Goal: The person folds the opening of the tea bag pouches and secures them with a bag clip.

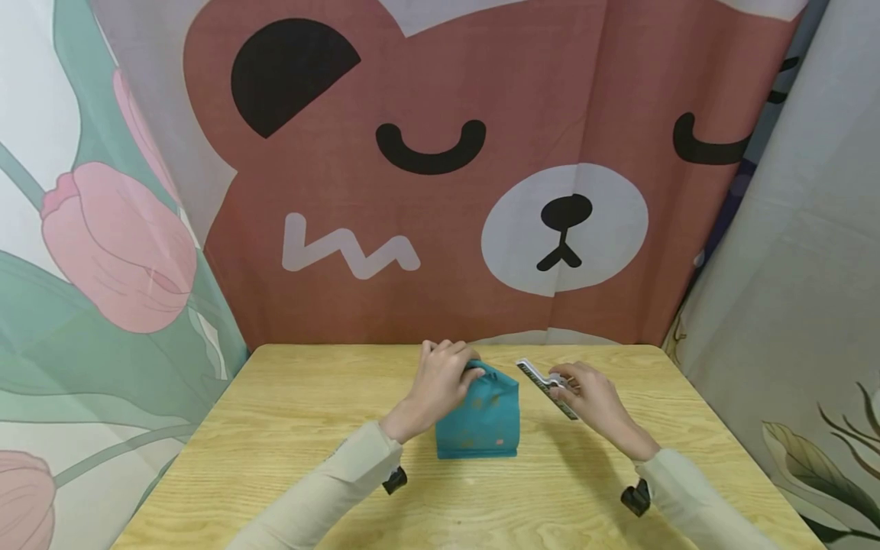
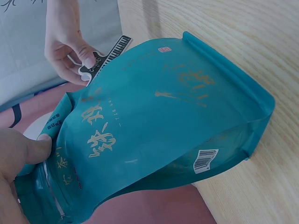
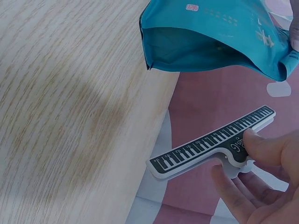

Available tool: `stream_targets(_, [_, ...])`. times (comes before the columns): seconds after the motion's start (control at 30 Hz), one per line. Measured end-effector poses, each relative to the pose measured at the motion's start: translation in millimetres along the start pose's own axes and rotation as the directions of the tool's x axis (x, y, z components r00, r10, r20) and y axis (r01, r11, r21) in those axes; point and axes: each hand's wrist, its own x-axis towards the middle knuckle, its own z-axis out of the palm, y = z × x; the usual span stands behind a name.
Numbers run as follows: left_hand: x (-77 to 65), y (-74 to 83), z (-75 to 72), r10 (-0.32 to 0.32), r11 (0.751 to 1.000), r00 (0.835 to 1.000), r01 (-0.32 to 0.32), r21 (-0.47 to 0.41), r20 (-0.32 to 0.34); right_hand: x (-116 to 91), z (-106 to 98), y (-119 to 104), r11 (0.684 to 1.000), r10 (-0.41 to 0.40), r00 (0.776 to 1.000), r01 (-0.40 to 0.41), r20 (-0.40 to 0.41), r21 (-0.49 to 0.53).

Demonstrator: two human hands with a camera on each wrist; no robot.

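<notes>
A teal pouch bag (image 1: 481, 420) with gold lettering stands on the table, its top folded over. My left hand (image 1: 443, 378) grips that folded top; in the left wrist view the thumb (image 2: 37, 148) presses on the fold. To the right of the bag, my right hand (image 1: 591, 397) pinches a long bag clip (image 1: 546, 389) by its handle, above the table and apart from the bag. The clip (image 3: 210, 142) is black and white with a piano-key pattern, and thumb and fingers lie on either side of its handle.
The light wood table (image 1: 275, 458) reaches back to a hanging cloth (image 1: 440, 298) printed with a bear. Flowered cloth (image 1: 103, 244) hangs at the left, and a pale curtain (image 1: 791, 267) at the right. A small black wrist camera (image 1: 635, 498) is on the right wrist.
</notes>
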Motion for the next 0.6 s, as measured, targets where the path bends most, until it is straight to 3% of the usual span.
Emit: stream_targets(0.6, [0.3, 0.1, -0.9, -0.001, 1.0, 1.0, 0.001, 0.01, 0.011, 3.5, 0.0, -5.9, 1.0, 0.027, 0.999, -0.027, -0.021, 0.013])
